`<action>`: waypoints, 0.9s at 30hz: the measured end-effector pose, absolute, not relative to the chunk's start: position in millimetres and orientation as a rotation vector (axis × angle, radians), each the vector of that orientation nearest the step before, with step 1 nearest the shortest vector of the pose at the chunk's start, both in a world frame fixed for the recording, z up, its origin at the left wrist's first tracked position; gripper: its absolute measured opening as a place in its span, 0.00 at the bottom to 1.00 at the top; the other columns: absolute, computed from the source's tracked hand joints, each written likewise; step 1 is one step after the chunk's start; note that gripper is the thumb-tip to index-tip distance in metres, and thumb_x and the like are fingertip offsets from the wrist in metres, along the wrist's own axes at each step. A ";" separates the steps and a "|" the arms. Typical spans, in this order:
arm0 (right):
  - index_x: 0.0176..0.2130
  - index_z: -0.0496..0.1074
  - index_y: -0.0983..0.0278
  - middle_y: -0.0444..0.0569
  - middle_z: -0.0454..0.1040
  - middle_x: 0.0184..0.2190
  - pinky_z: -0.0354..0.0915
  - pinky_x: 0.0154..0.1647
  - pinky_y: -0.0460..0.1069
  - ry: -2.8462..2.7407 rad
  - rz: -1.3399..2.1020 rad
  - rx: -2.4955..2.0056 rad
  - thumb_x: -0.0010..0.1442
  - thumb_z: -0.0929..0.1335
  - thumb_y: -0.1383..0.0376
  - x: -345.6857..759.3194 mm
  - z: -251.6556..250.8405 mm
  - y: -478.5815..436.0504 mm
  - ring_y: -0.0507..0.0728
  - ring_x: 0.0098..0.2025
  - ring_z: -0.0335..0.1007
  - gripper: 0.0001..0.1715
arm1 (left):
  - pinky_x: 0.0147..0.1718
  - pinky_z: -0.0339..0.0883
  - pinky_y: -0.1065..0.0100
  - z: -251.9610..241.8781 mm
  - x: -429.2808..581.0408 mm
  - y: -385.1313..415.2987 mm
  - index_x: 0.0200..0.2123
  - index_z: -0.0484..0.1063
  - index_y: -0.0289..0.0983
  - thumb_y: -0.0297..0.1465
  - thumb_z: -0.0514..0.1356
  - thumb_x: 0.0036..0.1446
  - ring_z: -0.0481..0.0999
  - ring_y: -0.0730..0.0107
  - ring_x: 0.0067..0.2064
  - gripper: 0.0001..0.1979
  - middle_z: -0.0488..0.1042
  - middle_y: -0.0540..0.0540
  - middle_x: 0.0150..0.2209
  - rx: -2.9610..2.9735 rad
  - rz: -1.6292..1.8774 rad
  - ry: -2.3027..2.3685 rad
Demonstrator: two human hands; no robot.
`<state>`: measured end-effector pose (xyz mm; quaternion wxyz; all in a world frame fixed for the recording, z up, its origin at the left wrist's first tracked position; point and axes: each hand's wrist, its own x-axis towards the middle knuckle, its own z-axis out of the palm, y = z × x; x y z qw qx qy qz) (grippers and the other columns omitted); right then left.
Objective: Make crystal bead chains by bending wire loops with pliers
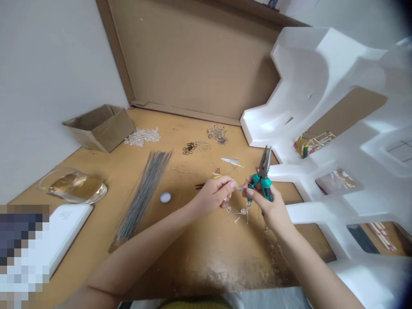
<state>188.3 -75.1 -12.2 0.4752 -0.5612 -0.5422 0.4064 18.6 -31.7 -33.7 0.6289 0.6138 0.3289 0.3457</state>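
My left hand (215, 192) is closed, its thumb and fingers pinching part of a strand of clear beads (243, 211) strung on thin wire. In my right hand (272, 206) are green-handled pliers (265, 165), jaws pointing up and away from me; its thumb and finger also pinch the strand close to my left fingertips. Loose wire ends stick out below the beads, and more of the strand hangs under my right wrist. Behind my left hand lies a dark pointed tool (200, 186), mostly hidden.
Left of my hands lies a bundle of grey wires (143, 193) beside a blue-white round lid (165, 197). Farther back are clear beads (142, 136), black rings (189, 148) and a cardboard box (101, 128). A glass cup (75, 186) stands left; white foam packaging (309, 171) edges the right.
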 end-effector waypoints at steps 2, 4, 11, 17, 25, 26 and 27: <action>0.43 0.68 0.62 0.48 0.74 0.36 0.66 0.41 0.52 -1.477 0.869 -1.463 0.54 0.69 0.56 195.3 -10.7 -79.0 0.57 0.37 0.71 0.18 | 0.19 0.56 0.75 -32.1 16.9 -32.2 0.32 0.68 0.35 0.39 0.50 0.60 0.60 0.81 0.18 0.15 0.62 0.54 0.22 1.493 0.817 0.833; 0.45 0.68 0.61 0.49 0.75 0.37 0.67 0.41 0.53 -1.671 0.624 -1.553 0.56 0.68 0.57 205.8 -8.7 -84.7 0.57 0.38 0.72 0.19 | 0.20 0.54 0.75 -31.1 14.6 -31.0 0.31 0.68 0.35 0.39 0.50 0.60 0.58 0.80 0.19 0.15 0.60 0.55 0.21 1.600 0.856 0.908; 0.47 0.70 0.64 0.52 0.74 0.37 0.64 0.36 0.53 -2.241 -0.546 -1.668 0.52 0.68 0.61 235.3 -5.3 -106.6 0.60 0.37 0.70 0.22 | 0.24 0.50 0.73 -32.1 8.3 -24.8 0.29 0.67 0.36 0.38 0.49 0.61 0.56 0.78 0.24 0.14 0.58 0.55 0.21 1.752 0.994 1.043; 0.45 0.73 0.64 0.50 0.74 0.32 0.60 0.34 0.51 -2.222 -0.839 -1.761 0.53 0.68 0.59 224.0 0.2 -108.6 0.59 0.34 0.67 0.19 | 0.24 0.50 0.73 -33.3 10.0 -26.5 0.29 0.65 0.36 0.38 0.49 0.62 0.57 0.78 0.24 0.14 0.58 0.55 0.21 1.768 1.008 1.035; 0.45 0.73 0.64 0.50 0.73 0.31 0.57 0.34 0.50 -2.196 -0.883 -1.826 0.55 0.67 0.58 217.9 1.4 -109.2 0.58 0.34 0.65 0.19 | 0.27 0.53 0.73 -33.7 11.9 -30.1 0.30 0.66 0.36 0.35 0.50 0.62 0.60 0.78 0.26 0.12 0.63 0.53 0.24 1.874 1.108 1.061; 0.44 0.73 0.64 0.50 0.73 0.31 0.57 0.34 0.50 -2.188 -0.885 -1.830 0.55 0.67 0.58 217.3 1.3 -109.7 0.58 0.34 0.65 0.19 | 0.27 0.53 0.73 -34.4 12.0 -30.5 0.30 0.66 0.36 0.34 0.50 0.61 0.60 0.78 0.26 0.11 0.63 0.53 0.24 1.888 1.120 1.063; 0.44 0.73 0.64 0.50 0.73 0.31 0.56 0.33 0.50 -2.180 -0.887 -1.834 0.55 0.67 0.58 216.4 1.4 -110.2 0.58 0.33 0.64 0.19 | 0.27 0.53 0.73 -35.2 12.0 -30.8 0.31 0.67 0.36 0.33 0.50 0.61 0.60 0.78 0.25 0.10 0.63 0.53 0.24 1.904 1.136 1.061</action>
